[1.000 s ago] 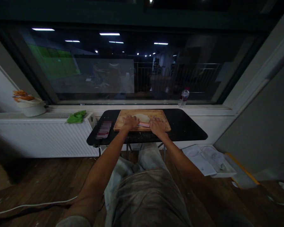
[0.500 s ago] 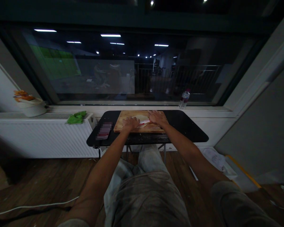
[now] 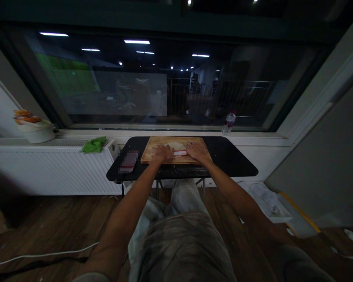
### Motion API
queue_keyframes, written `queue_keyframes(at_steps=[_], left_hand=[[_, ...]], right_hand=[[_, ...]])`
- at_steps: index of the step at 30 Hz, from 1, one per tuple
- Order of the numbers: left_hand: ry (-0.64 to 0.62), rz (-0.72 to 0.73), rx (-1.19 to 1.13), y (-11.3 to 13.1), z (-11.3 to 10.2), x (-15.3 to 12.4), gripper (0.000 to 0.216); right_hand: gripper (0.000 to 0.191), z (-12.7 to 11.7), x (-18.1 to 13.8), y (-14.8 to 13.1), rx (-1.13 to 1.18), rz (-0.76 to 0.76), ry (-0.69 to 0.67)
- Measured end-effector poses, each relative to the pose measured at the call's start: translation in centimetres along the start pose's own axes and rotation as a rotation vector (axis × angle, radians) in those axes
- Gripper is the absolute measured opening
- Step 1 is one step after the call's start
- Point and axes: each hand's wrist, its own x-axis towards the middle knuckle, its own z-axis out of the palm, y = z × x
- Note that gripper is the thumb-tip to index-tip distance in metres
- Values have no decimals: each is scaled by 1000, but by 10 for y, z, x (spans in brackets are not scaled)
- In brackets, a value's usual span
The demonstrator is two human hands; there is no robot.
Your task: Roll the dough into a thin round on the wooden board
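Observation:
A wooden board (image 3: pixel 153 143) lies on a small black table (image 3: pixel 229 160) under the window. On the board is a pale flat sheet of dough (image 3: pixel 176 145). A reddish rolling pin (image 3: pixel 179 153) lies across the dough. My left hand (image 3: pixel 161 152) presses on the pin's left end with its fingers flat. My right hand (image 3: pixel 197 151) lies flat on the pin's right end. Both arms reach straight forward over my lap.
A blurred dark object (image 3: pixel 128 161) sits on the table's left part. A green cloth (image 3: pixel 94 145) and a white bowl (image 3: pixel 35 133) rest on the radiator at left. A water bottle (image 3: pixel 228 122) stands on the sill. Papers and a tray (image 3: pixel 264 197) lie on the floor at right.
Both hands pushed the rolling pin away over the dough, the right hand furthest, then drew it part of the way back toward me. The view shifted slightly.

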Motion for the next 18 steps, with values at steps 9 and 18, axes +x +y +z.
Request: queue_keyframes(at_steps=[9, 18], left_hand=[[-10, 58, 47, -1, -1, 3, 66], [19, 28, -9, 0, 2, 3, 66]], right_hand=[[70, 16, -81, -51, 1, 307, 248], [63, 2, -32, -22, 53, 262, 109]])
